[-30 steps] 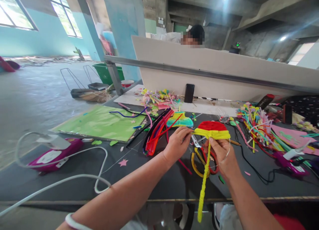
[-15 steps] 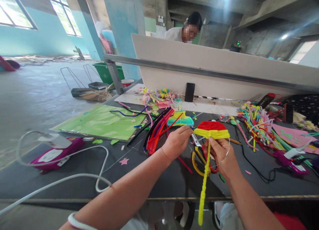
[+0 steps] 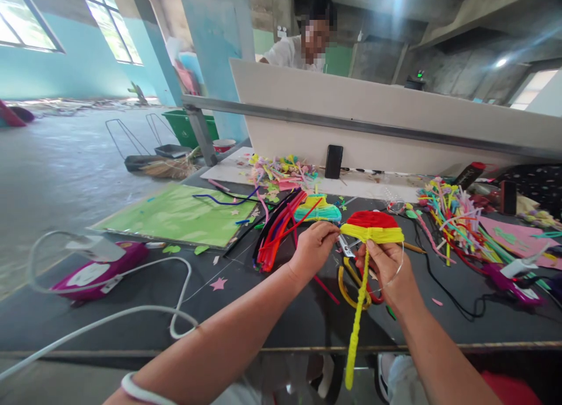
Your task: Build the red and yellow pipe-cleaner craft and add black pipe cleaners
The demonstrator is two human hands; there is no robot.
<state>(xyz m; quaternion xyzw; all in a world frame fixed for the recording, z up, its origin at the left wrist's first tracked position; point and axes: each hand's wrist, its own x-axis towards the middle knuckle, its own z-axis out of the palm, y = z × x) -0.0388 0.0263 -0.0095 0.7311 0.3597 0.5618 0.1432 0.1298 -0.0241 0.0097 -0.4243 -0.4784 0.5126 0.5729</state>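
Observation:
A red and yellow fan-shaped pipe-cleaner piece [image 3: 373, 219] with a long yellow pipe-cleaner stem [image 3: 357, 311] hangs over the table. My right hand [image 3: 389, 267] grips it where stem and yellow band meet, thumb in front. A thin pale wire loops by that hand. At the band's left end, my left hand [image 3: 317, 244] is closed in a pinch; what its fingertips hold is too small to make out. Beneath the piece lie scissors [image 3: 346, 276] with yellow and red handles, partly hidden by the stem and hand. A yellow and blue pipe-cleaner piece [image 3: 319, 209] lies behind my left hand.
Red, black and purple pipe cleaners [image 3: 276, 235] lie left of my hands. Piles of colourful scraps stand behind and right. A green sheet [image 3: 184, 215], purple power strips and a white cable [image 3: 171, 311] take up the sides. Behind a white board [image 3: 373, 100] is another person.
My left fingers have shifted slightly at the band's end. The stem's lower tip has swung a little left and up. Beyond the board, the other person has moved left and higher.

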